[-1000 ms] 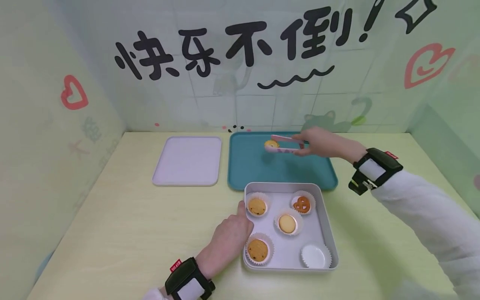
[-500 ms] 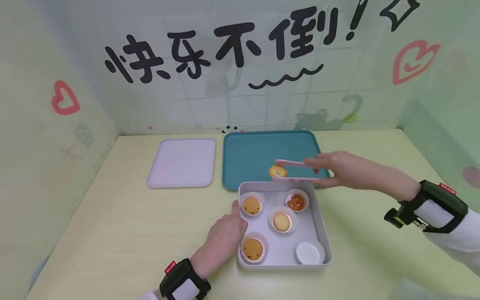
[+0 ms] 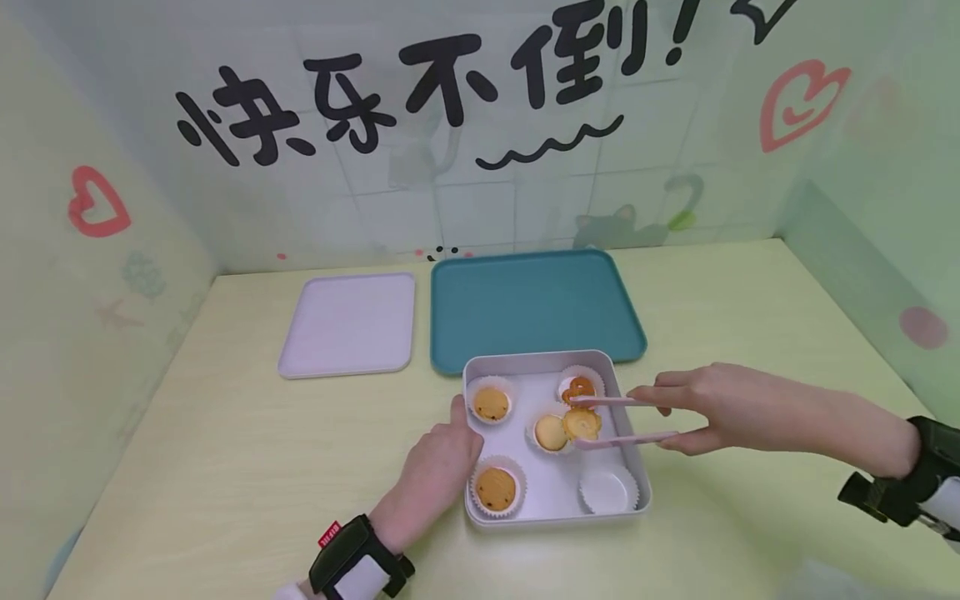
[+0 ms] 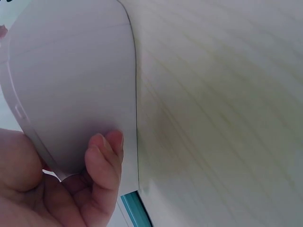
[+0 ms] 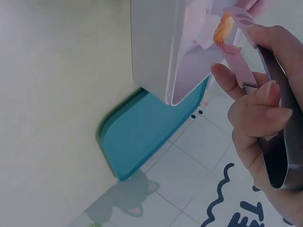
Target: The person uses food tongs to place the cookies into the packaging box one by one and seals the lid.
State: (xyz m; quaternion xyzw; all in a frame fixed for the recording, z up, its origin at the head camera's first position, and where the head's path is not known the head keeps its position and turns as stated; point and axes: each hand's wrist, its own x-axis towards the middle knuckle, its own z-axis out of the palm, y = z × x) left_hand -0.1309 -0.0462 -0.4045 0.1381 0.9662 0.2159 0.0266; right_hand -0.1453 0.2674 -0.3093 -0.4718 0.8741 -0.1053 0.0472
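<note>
The cookie [image 3: 582, 423], its lower edge partly hidden by the tongs [image 3: 611, 401], sits between their tips over the box [image 3: 551, 496], left of the right grip [image 3: 738, 408], fingers curled round the tongs, while the left grip [image 3: 442, 454] pinches the box's rim.

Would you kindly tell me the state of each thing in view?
Left grip: holding the box's edge
Right grip: holding tongs
Tongs: pinching the scalloped cookie
Scalloped cookie: held over the box
Box: upright, open-topped
Near-right cup: empty
Near-left cup: occupied
Far-left cup: occupied
Middle cup: occupied
Far-right cup: occupied
Lilac tray: lying flat
Teal tray: lying flat
</note>
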